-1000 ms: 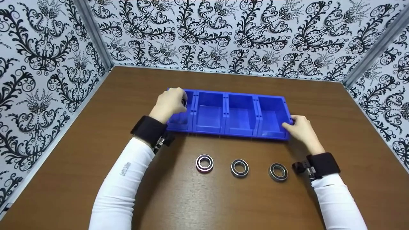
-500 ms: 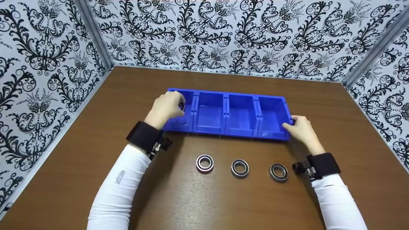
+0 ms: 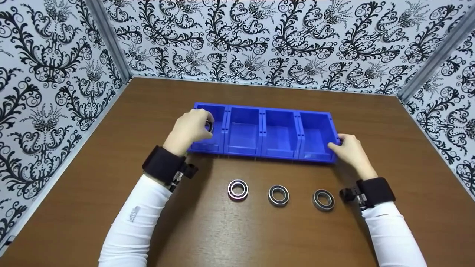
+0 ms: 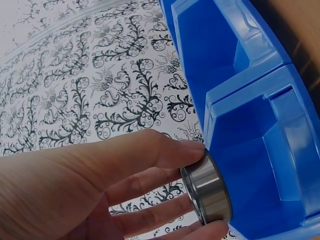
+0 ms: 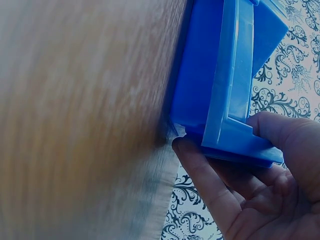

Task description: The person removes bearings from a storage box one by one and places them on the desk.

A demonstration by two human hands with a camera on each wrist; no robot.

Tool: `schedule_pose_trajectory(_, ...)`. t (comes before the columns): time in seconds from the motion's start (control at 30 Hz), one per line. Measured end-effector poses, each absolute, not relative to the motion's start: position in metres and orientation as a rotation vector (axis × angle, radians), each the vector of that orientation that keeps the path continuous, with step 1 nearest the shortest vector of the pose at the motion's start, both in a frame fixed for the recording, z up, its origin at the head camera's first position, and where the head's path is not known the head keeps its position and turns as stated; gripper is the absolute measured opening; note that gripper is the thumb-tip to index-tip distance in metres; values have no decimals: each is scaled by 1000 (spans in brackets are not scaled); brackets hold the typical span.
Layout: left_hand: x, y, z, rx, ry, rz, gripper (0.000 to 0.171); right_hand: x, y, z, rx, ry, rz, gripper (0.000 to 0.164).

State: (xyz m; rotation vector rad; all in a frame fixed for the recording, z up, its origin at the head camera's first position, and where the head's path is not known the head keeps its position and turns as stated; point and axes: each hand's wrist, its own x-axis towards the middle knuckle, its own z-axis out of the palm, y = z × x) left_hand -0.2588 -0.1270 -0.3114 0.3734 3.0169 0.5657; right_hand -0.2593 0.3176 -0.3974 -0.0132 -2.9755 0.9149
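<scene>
Pinched between the thumb and fingers of my left hand (image 3: 190, 127) is a metal ring bearing (image 4: 209, 187), held over the leftmost compartment of a blue four-part bin (image 3: 243, 139). In the left wrist view its shiny outer side faces the compartment. My right hand (image 3: 350, 150) grips the bin's right end wall, thumb on the inner side and fingers outside, as the right wrist view shows. In front of the bin lie a reddish-edged bearing (image 3: 238, 190), a dark-sealed bearing (image 3: 278, 195) and another dark bearing (image 3: 323, 200), all flat and in a row.
The brown wooden table (image 3: 237, 237) carries everything. Patterned black-and-white panels (image 3: 259, 44) stand along its back and sides, with grey metal posts (image 3: 111, 40) at the corners. Black straps with small cameras sit on both wrists.
My left hand has moved slightly toward me, left and down across the leftmost compartment, with the bearing still held. The right hand, the bin and the bearings on the table have stayed put.
</scene>
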Motion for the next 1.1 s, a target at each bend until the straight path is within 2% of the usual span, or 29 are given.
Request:
schedule_pose_trajectory(0.3, -248, -128, -310, 419, 3019, 543, 40, -259, 318, -399, 9, -2954, 857, 43)
schedule_pose_trajectory(1.1, -225, -129, -309, 531, 2990, 490, 31, -260, 318, -399, 14, -2955, 907, 46)
